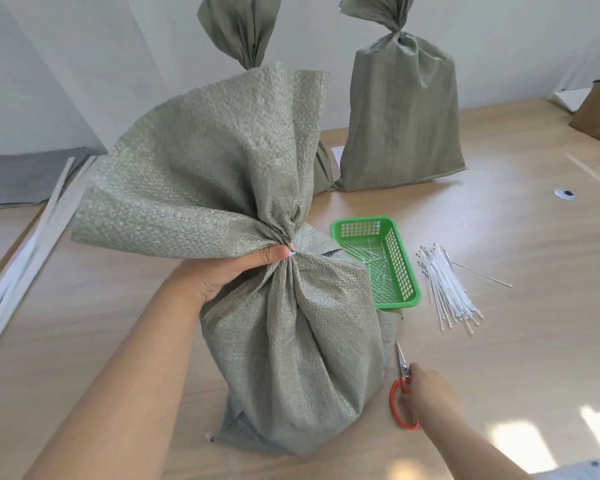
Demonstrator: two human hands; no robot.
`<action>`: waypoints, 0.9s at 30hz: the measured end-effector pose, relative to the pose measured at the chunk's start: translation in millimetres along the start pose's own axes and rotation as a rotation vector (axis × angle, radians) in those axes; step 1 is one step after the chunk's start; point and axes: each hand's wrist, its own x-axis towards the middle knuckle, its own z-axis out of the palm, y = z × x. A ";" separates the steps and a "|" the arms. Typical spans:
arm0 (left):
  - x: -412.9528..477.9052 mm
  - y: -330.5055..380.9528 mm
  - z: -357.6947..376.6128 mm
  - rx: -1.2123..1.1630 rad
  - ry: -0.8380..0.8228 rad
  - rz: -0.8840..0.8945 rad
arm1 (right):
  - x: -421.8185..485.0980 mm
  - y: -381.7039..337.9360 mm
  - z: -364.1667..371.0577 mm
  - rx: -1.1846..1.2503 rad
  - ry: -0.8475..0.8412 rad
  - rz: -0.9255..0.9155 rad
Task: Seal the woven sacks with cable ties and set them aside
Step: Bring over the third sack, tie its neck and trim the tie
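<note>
One view only: your head-worn wide-angle camera, facing forward and tilted steeply down at the table. The near sack sits dead centre, close under the lens, its gathered neck seen from above. Your left hand and right hand reach in from the bottom edge, one on each side of that sack. Behind the sack the frame runs up to the white wall — a far sack stands there, well apart, its top cropped by the upper edge.
</note>
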 end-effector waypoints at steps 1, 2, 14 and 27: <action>0.0 -0.4 0.4 -0.013 0.012 -0.005 | 0.8 0.1 1.1 -0.007 -0.001 -0.002; -0.3 -0.8 0.9 -0.029 0.020 -0.012 | 1.1 -0.1 1.9 -0.010 -0.002 -0.002; -9.3 2.5 2.2 0.066 0.071 -0.014 | -0.5 -54.4 -97.9 0.511 0.504 -0.144; -46.2 17.2 8.8 0.239 0.252 -0.228 | -46.9 -128.6 -189.6 0.941 -0.256 -0.887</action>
